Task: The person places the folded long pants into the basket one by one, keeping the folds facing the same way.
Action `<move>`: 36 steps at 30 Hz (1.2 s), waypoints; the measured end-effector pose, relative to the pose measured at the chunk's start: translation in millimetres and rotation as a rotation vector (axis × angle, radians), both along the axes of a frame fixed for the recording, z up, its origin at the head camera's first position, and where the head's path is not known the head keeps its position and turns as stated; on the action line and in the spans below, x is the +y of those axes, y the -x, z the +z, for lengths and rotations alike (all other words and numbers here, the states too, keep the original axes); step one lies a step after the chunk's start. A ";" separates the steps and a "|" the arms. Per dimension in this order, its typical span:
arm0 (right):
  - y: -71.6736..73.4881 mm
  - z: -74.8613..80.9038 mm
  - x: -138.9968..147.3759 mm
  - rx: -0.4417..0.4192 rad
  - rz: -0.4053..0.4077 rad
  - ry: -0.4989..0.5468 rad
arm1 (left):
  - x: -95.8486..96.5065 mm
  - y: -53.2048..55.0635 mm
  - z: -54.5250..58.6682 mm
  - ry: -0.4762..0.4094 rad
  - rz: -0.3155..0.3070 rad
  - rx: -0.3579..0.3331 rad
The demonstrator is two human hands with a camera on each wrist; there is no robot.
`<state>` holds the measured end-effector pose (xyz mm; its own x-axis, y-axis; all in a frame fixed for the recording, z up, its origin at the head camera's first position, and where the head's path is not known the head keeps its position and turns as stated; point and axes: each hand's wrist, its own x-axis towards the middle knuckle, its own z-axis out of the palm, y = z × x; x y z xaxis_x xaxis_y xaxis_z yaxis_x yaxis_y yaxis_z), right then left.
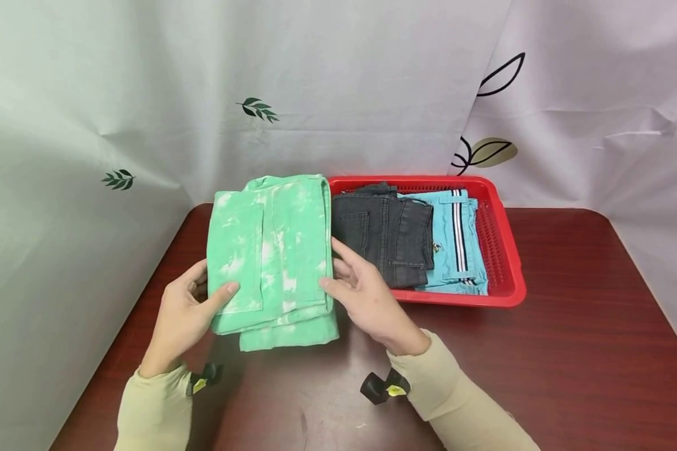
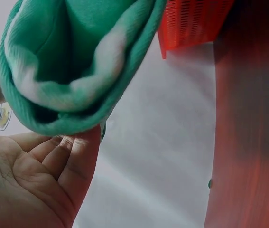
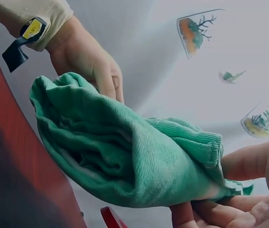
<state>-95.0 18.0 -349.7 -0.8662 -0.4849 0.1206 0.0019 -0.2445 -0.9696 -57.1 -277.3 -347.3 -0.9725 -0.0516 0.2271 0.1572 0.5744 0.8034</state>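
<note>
A folded pair of green and white tie-dye pants (image 1: 271, 250) is held up above the table between both hands. My left hand (image 1: 183, 313) grips its left edge, thumb on top and fingers underneath. On the right edge my right hand (image 1: 367, 297) pinches the cloth, thumb over the front and fingers behind. The right wrist view shows the thick folded layers of the pants (image 3: 162, 161) from the side, off the table. In the left wrist view the rolled fold of the pants (image 2: 68, 104) lies over the fingers of the left hand (image 2: 39, 175).
A red plastic basket (image 1: 510, 269) stands right of the pants on the dark red wooden table (image 1: 570, 351). Inside lie folded dark grey jeans (image 1: 378, 232) and light blue pants (image 1: 468, 244) with a striped band. White leaf-printed curtain (image 1: 344, 81) hangs behind and at the sides.
</note>
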 end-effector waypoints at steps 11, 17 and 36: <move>4.9 2.7 8.7 -0.007 -0.013 -0.026 | 8.1 5.1 0.5 -0.018 0.009 0.008; 8.6 5.7 16.0 -0.031 -0.028 -0.066 | 14.6 8.0 2.2 -0.038 0.007 0.005; 12.5 13.5 30.1 -0.047 -0.113 -0.163 | 31.1 16.8 6.1 -0.016 0.006 0.028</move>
<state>-107.5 48.1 -336.1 -0.9189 -0.3944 0.0066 0.0297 -0.0858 -0.9959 -73.8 -246.3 -341.2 -0.9655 -0.0611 0.2532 0.1762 0.5626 0.8077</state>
